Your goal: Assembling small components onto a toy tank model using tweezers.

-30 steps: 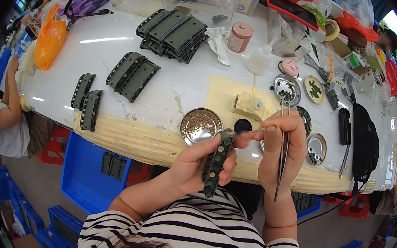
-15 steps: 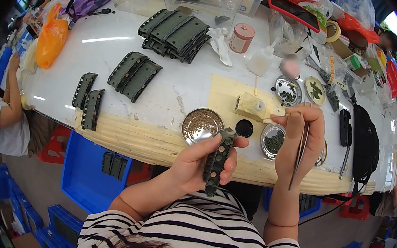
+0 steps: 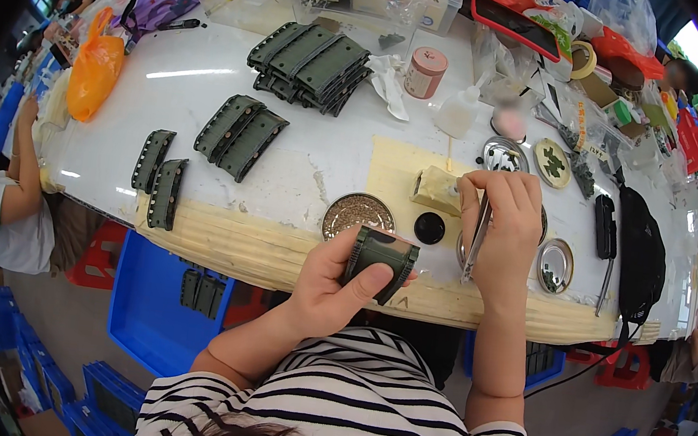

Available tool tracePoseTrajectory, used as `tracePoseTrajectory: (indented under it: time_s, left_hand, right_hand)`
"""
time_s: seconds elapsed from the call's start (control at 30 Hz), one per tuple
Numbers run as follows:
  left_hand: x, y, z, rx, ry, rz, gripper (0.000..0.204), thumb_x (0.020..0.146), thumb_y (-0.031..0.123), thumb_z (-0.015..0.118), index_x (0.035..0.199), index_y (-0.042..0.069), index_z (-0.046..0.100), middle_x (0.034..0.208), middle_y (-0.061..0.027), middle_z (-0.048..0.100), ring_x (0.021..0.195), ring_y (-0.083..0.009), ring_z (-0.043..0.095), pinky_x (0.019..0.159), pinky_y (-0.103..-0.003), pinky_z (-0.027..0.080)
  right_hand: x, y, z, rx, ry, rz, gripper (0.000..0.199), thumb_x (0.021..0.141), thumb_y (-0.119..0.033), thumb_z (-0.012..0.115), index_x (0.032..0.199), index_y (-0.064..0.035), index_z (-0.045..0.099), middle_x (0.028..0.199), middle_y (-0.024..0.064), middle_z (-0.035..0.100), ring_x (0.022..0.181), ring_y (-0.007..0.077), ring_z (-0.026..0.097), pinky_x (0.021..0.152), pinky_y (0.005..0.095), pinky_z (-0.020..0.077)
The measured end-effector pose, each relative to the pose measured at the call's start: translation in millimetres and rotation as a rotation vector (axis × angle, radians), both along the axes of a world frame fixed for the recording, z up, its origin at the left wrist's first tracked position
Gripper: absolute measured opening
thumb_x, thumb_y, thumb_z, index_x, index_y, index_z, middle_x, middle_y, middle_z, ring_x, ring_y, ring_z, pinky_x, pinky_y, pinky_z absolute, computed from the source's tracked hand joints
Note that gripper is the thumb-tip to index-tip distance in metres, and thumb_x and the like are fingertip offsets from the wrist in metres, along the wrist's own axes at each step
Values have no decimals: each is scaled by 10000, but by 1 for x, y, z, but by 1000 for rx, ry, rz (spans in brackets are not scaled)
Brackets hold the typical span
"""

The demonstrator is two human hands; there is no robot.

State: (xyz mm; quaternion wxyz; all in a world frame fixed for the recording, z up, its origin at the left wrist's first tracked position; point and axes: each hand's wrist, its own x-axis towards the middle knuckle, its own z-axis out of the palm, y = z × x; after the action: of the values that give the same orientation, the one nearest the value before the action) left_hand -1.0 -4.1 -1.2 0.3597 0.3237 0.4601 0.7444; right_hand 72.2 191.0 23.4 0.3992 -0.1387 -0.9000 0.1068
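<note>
My left hand (image 3: pixel 326 288) is closed around a dark green curved plastic panel (image 3: pixel 380 260), its broad face tilted up and the thumb lying across it. My right hand (image 3: pixel 508 222) grips metal tweezers (image 3: pixel 475 247), which point down along the palm. Its fingertips are at a cream block (image 3: pixel 435 190) and cover the small bottle set in it; whether they also pinch a thin stick is hidden. Between the hands lie a black round cap (image 3: pixel 430 227) and a tin of small brown bits (image 3: pixel 326 217). A tin of dark green bits (image 3: pixel 461 248) is mostly covered by the right hand.
More green panels (image 3: pixel 310 62) are stacked at the back, with a pair (image 3: pixel 240 134) and two narrow ones (image 3: pixel 166 192) at left. A squeeze bottle (image 3: pixel 459 112), pink jar (image 3: pixel 425 73), shiny tin (image 3: pixel 556 265) and black pouch (image 3: pixel 641 253) stand around. A blue crate (image 3: pixel 135 306) sits below the table edge.
My left hand has turned the panel from its narrow studded edge to its broad face. My right hand has moved left and toward the block, uncovering the shiny tin at right.
</note>
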Motion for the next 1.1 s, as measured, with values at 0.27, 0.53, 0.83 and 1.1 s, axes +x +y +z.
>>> tracePoseTrajectory:
  time_s: [0.27, 0.53, 0.83, 1.1]
  left_hand:
    - [-4, -2, -8, -23, 199, 21, 302, 972, 203, 556, 1121, -53, 496, 971, -160, 672, 919, -187, 652, 845, -329, 528]
    - [-7, -4, -14, -31, 286, 21, 297, 970, 180, 553, 1138, -59, 498, 976, -163, 673, 911, -182, 658, 835, -324, 536]
    - [-36, -35, 10, -136, -122, 259, 478, 834, 2, 683, 1253, -26, 456, 1047, -93, 597, 841, -128, 649, 680, -229, 549]
    - [-74, -94, 5, -334, 27, 546, 518, 768, -3, 738, 1210, -17, 469, 1094, -84, 516, 828, -132, 654, 693, -222, 539]
  right_hand:
    - [3, -1, 1, -38, 23, 8, 210, 731, -68, 762, 912, -14, 671, 737, 86, 590, 763, 269, 531, 671, 356, 443]
    - [7, 3, 2, 2, 95, 18, 260, 714, -173, 798, 877, -22, 664, 739, 89, 602, 777, 291, 546, 719, 377, 457]
    - [23, 4, 3, -106, 185, 42, 218, 820, -231, 703, 854, -18, 666, 768, 87, 626, 798, 294, 552, 793, 375, 457]
    - [31, -2, 1, -223, 178, 46, 299, 887, -301, 629, 851, -6, 666, 767, 89, 609, 810, 264, 536, 771, 350, 431]
